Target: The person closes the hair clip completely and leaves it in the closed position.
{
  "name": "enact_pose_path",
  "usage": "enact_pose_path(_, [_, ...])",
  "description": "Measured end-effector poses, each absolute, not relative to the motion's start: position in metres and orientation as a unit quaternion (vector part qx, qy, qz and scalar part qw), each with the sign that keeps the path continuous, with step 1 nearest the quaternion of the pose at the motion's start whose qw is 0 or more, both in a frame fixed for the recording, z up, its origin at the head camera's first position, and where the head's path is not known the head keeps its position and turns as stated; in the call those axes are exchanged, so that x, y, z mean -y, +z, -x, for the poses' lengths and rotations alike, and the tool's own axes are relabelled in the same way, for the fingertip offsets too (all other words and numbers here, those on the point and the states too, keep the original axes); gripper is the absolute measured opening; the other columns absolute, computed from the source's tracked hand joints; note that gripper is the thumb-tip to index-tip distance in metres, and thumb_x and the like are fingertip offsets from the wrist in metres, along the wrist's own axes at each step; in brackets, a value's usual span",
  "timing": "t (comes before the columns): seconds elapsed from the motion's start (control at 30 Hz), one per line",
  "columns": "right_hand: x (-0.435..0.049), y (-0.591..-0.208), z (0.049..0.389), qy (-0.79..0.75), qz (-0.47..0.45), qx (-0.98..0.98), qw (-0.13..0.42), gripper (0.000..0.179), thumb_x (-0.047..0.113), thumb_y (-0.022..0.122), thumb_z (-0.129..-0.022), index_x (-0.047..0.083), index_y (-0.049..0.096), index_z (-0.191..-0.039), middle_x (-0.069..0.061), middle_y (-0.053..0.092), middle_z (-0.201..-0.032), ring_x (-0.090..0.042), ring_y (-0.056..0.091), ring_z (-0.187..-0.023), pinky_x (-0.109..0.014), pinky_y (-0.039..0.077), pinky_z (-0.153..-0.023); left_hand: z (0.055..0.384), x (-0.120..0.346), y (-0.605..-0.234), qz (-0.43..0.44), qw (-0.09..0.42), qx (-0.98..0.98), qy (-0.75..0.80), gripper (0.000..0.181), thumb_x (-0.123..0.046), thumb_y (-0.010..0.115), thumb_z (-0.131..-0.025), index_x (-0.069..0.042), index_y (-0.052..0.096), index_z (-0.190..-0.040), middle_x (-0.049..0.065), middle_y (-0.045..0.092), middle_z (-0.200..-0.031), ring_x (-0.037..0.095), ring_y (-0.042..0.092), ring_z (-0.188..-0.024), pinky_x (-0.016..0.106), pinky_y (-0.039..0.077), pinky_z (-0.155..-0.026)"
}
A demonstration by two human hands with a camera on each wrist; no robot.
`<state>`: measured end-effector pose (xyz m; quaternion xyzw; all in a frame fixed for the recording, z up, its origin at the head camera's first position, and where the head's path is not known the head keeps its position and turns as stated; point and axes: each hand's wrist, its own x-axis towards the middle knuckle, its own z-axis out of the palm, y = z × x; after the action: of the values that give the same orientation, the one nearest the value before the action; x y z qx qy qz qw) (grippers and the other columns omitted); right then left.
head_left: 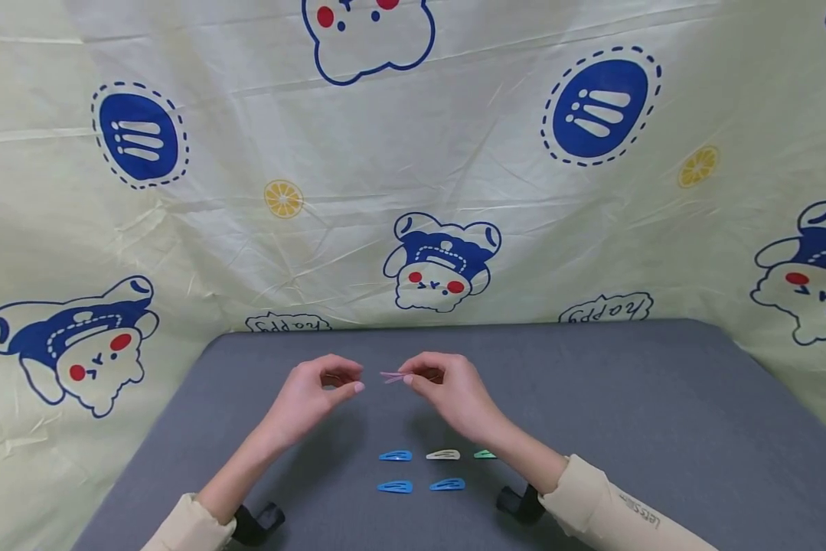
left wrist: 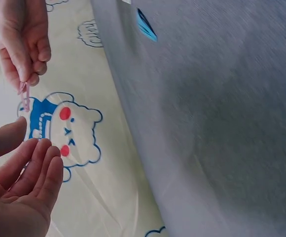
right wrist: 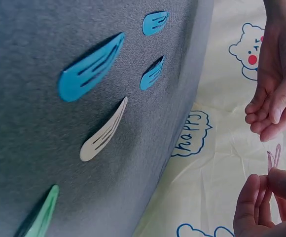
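Note:
Between thumb and fingertips my right hand [head_left: 454, 392] pinches a pink snap hair clip [head_left: 392, 376] above the table. The clip's two free ends stand apart in a narrow V, clearest in the right wrist view, where the clip [right wrist: 278, 155] points toward the left hand. My left hand [head_left: 318, 392] hovers just left of the clip, its fingers bent and its thumb apart, with nothing between them. In the left wrist view a gap shows between the left hand [left wrist: 32, 177] and the clip [left wrist: 24, 95].
On the grey table [head_left: 633, 413] lie a blue clip [head_left: 395, 456], a cream clip [head_left: 443, 454] and a green clip [head_left: 484, 454] partly behind the right forearm. Two more blue clips [head_left: 395, 487] lie nearer. A printed cloth [head_left: 357, 260] hangs behind.

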<state>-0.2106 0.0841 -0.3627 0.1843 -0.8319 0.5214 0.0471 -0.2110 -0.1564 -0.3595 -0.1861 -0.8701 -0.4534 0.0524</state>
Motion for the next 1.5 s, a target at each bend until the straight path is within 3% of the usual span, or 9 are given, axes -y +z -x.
enact_pose_path(0.37, [-0.101,-0.362,0.194,0.534,-0.154,0.829,0.060,0.013,0.010,0.072,-0.090,0.019,0.075,-0.099,0.003,0.068,-0.092,-0.017,0.061,-0.079,-0.028,0.053,-0.069,0.200,0.132,-0.361,0.203,0.069,0.855,-0.472,0.024,-0.011,0.078,-0.085,-0.015,0.072,-0.108,-0.002,0.068,-0.097,0.011,0.062,-0.088,0.033,0.053,-0.079])
enact_pose_path(0.97, [-0.121,-0.358,0.160,0.548,-0.132,0.822,0.079,0.015,0.008,0.070,-0.091,0.016,0.074,-0.103,-0.001,0.066,-0.094,-0.016,0.061,-0.082,-0.027,0.054,-0.076,0.174,0.108,-0.358,0.226,0.048,0.839,-0.492,0.023,-0.013,0.077,-0.086,-0.018,0.071,-0.108,-0.013,0.066,-0.096,0.008,0.061,-0.090,0.034,0.052,-0.084])
enact_pose_path(1.5, [-0.124,-0.356,0.133,0.573,-0.093,0.810,0.081,0.016,0.004,0.069,-0.091,0.015,0.074,-0.102,-0.005,0.064,-0.095,-0.019,0.063,-0.077,-0.027,0.053,-0.067,0.153,0.093,-0.360,0.241,0.046,0.812,-0.530,0.024,-0.011,0.078,-0.085,-0.020,0.072,-0.106,-0.014,0.065,-0.097,0.010,0.063,-0.092,0.033,0.053,-0.084])
